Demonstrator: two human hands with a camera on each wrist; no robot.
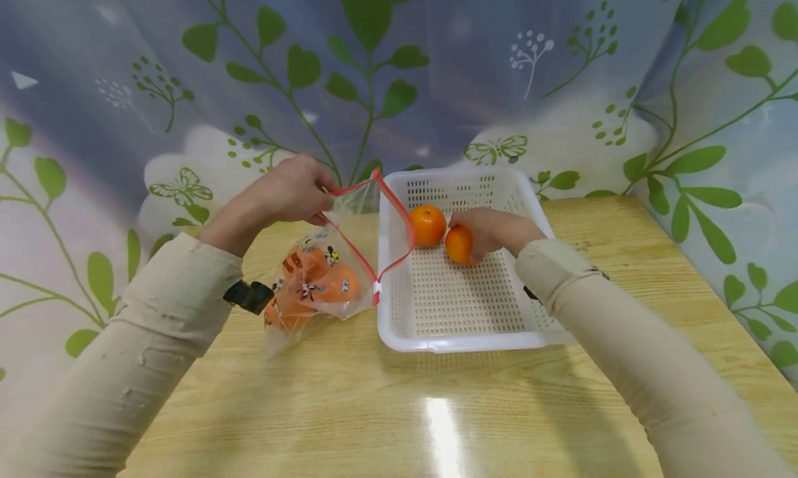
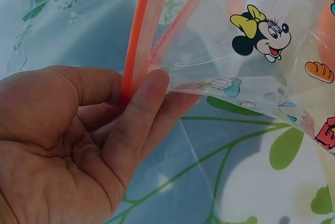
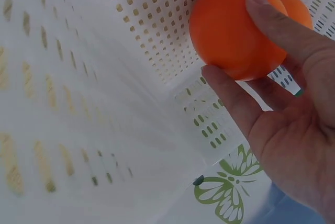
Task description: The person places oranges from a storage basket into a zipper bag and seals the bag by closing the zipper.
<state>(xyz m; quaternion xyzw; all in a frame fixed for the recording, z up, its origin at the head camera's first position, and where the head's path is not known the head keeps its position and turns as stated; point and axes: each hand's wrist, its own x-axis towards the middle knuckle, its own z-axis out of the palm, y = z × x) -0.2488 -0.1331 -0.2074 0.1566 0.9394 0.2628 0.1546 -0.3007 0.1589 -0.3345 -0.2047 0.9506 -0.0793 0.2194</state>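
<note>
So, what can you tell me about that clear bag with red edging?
The clear plastic bag with red zip edging bears cartoon prints and a whitish slider. Lumpy with round orange fruits, it rests on the pale wood-grain table, mouth open toward the white perforated plastic basket. The person's left hand pinches its raised rim.

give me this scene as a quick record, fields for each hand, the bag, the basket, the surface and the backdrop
left hand: pinching the clear printed bag by its red edge
right hand: holding an orange
bag: mouth open, orange fruits inside, count unclear
white basket: perforated, second orange inside
surface: wood-grain table
backdrop: leaf-print cloth
</note>
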